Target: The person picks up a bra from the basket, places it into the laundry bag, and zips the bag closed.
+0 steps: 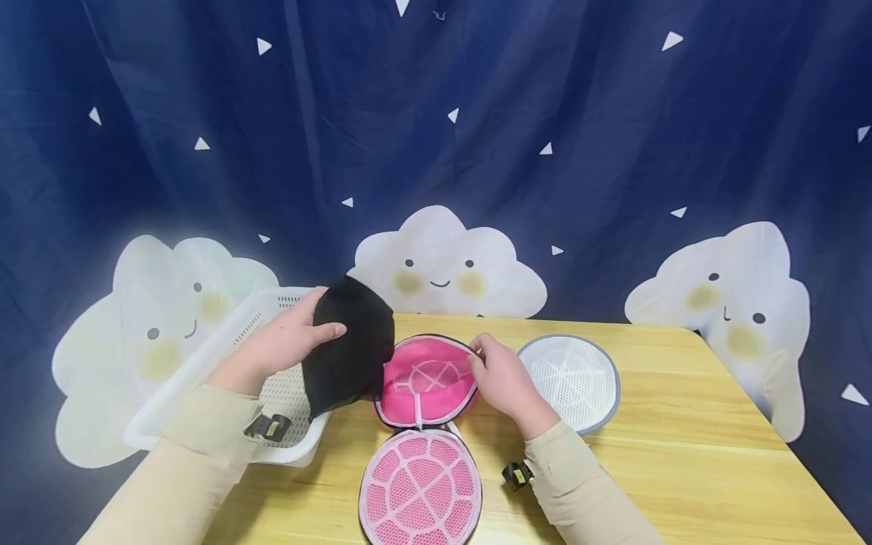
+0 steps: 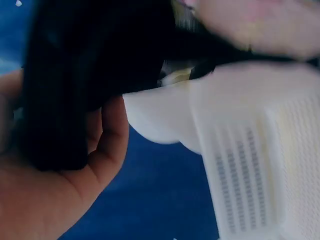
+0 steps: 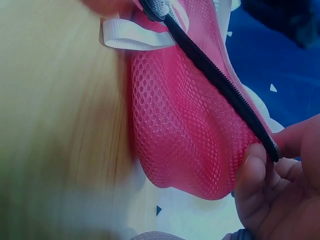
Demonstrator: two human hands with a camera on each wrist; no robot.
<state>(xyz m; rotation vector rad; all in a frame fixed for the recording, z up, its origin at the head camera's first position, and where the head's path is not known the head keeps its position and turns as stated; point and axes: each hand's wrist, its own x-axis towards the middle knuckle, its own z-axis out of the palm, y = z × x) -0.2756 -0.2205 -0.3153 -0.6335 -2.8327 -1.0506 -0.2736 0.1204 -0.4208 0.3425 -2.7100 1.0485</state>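
In the head view my left hand (image 1: 289, 337) grips a piece of black cloth (image 1: 350, 341), thumb on its near face, over the right edge of the white basket. The cloth hangs beside a pink mesh laundry bag (image 1: 432, 409), whose round lid (image 1: 420, 488) lies folded toward me. My right hand (image 1: 500, 378) pinches the right side of the bag's rim. Up close in the right wrist view, the black zipper (image 3: 220, 82) runs to my fingertips along the edge, and a white ribbon loop (image 3: 137, 35) sticks out from the bag.
The white plastic basket (image 1: 228, 333) stands at the left of the wooden table (image 1: 688, 424). A round white mesh lid (image 1: 572, 382) with grey trim lies to the right of my right hand. Behind the table hangs a blue curtain (image 1: 490, 91) with cloud prints.
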